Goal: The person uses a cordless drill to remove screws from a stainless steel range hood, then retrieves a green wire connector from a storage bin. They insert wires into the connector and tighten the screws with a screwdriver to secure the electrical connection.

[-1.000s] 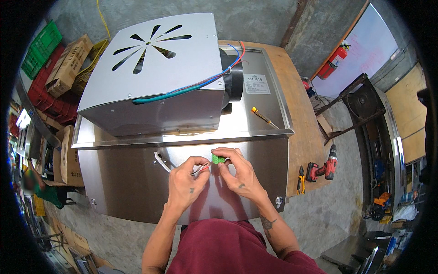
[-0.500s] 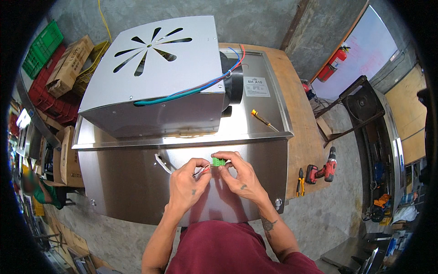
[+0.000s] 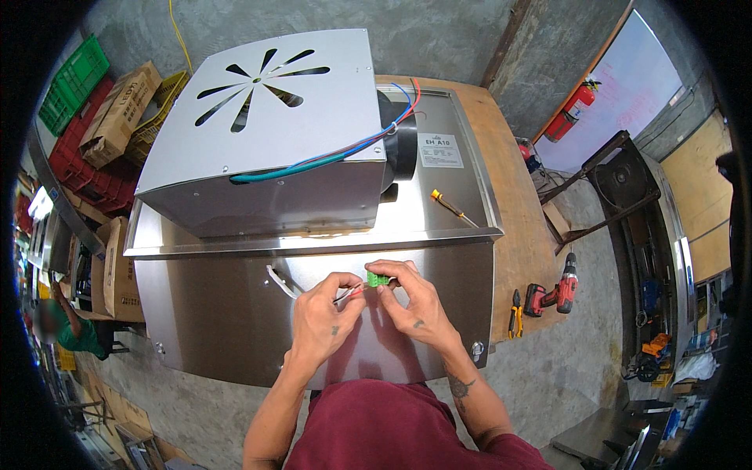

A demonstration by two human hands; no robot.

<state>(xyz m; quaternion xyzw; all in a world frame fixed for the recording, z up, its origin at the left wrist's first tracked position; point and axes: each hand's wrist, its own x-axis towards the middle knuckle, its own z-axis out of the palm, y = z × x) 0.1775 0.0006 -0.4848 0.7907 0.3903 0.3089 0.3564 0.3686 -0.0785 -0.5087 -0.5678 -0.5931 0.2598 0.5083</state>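
Between thumb and fingers, my right hand (image 3: 407,298) grips a small green terminal block (image 3: 377,279) by its right side. My left hand (image 3: 325,312) pinches several thin wires (image 3: 350,294), red and dark among them, with their ends at the block's left side. Whether any wire sits inside the block is too small to tell. A white cable (image 3: 280,282) runs out from behind my left fingers and rests on the steel panel (image 3: 227,313). Behind my hands stands a metal box (image 3: 290,196) with petal-shaped slots, and blue, red and green wires (image 3: 345,153) cross its edge.
A yellow-handled screwdriver (image 3: 453,207) lies on the steel beyond my right hand. Pliers (image 3: 515,315) and a red cordless drill (image 3: 558,290) are on the wooden table (image 3: 517,219) at right. Crates (image 3: 74,84) and cartons (image 3: 121,113) stack up at left, near a person in green (image 3: 86,333).
Both hands stay nearly in place; the green terminal block and the wires shift very slightly to the right. The person at left has raised an arm.
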